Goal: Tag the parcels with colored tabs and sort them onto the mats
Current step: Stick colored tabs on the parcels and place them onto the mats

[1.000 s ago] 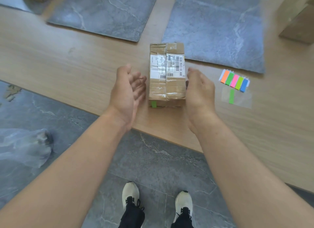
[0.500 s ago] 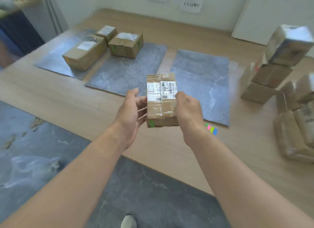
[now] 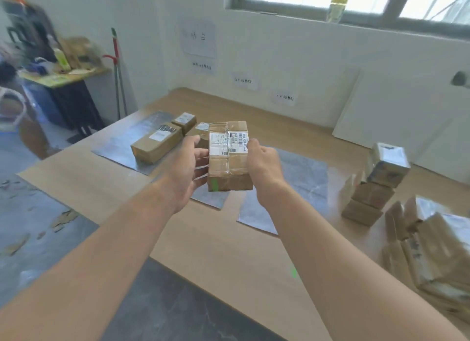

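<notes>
A taped brown parcel (image 3: 230,162) with white barcode labels on top and a green tab on its near face is held in the air above the wooden table (image 3: 216,244). My left hand (image 3: 187,170) grips its left side and my right hand (image 3: 263,165) grips its right side. Grey marble-patterned mats lie beyond: a left mat (image 3: 122,142) carrying parcels (image 3: 157,143), a middle mat (image 3: 211,198) mostly hidden behind the held parcel, and a right mat (image 3: 302,178). A green tab (image 3: 294,273) peeks out beside my right forearm.
Several untagged parcels are stacked and heaped at the table's right side (image 3: 376,185) (image 3: 432,246). A white board (image 3: 391,127) leans on the wall behind. Paper labels hang on the wall above the mats. A cluttered desk (image 3: 58,79) stands at far left.
Both hands closed on the parcel and lifted it off the table. It now hangs higher and farther out, over the mats; the view has tilted up to show the room.
</notes>
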Demonstrator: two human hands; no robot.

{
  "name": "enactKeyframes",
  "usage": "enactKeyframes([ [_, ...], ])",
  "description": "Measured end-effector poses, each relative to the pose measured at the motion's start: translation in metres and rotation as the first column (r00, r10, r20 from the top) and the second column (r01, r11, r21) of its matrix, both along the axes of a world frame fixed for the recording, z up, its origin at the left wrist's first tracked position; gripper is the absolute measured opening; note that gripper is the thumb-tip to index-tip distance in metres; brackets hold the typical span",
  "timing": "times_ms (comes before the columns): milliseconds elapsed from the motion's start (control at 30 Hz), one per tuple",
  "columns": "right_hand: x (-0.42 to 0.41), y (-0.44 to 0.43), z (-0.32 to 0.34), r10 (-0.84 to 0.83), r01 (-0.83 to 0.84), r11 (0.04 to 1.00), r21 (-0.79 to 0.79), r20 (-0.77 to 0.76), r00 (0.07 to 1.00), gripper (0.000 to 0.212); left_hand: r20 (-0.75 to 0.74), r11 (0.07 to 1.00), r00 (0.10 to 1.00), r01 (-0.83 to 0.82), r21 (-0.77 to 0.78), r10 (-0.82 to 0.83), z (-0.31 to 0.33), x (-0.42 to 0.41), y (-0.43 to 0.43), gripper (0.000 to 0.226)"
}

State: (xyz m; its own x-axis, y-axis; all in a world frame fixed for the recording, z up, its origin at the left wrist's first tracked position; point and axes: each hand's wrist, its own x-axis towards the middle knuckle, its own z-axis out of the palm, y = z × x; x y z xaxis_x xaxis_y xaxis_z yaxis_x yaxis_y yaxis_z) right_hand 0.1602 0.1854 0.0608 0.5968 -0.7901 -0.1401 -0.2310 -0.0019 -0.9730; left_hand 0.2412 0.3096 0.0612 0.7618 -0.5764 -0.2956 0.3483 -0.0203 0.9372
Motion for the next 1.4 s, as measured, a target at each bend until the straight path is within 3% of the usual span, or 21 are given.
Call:
enactKeyframes([
  [367, 0.18, 0.025, -0.031, -0.113, 0.12, 0.989, 0.084, -0.082, 0.99, 0.044, -0.03, 0.992, 0.997, 0.072, 0.104, -0.07, -0.022, 0.186, 0.013, 0.055],
  [533, 0.232, 0.027, -0.055, -0.112, 0.133, 0.983, 0.128, -0.155, 0.982, 0.036, -0.023, 0.98, 0.993, 0.116, 0.164, -0.114, -0.04, 0.248, 0.008, 0.045],
  [667, 0.267, 0.009, -0.083, -0.075, 0.106, 0.978, 0.179, -0.173, 0.982, 0.028, -0.052, 0.966, 0.99, 0.142, 0.216, -0.134, -0.071, 0.288, -0.013, 0.054],
  [933, 0.331, -0.027, -0.166, -0.001, 0.063, 0.958, 0.281, -0.216, 0.976, 0.033, -0.1, 0.945, 0.991, 0.113, 0.306, -0.086, -0.158, 0.356, -0.054, 0.055],
  [1133, 0.369, -0.033, -0.217, 0.028, 0.064, 0.936, 0.345, -0.254, 0.967, 0.03, -0.143, 0.939, 0.989, 0.093, 0.332, -0.047, -0.21, 0.391, -0.066, 0.04],
  [1400, 0.422, -0.036, -0.271, -0.08, 0.18, 0.89, 0.419, -0.246, 0.966, 0.032, -0.251, 0.926, 0.962, 0.19, 0.325, -0.109, -0.265, 0.445, -0.073, 0.051],
])
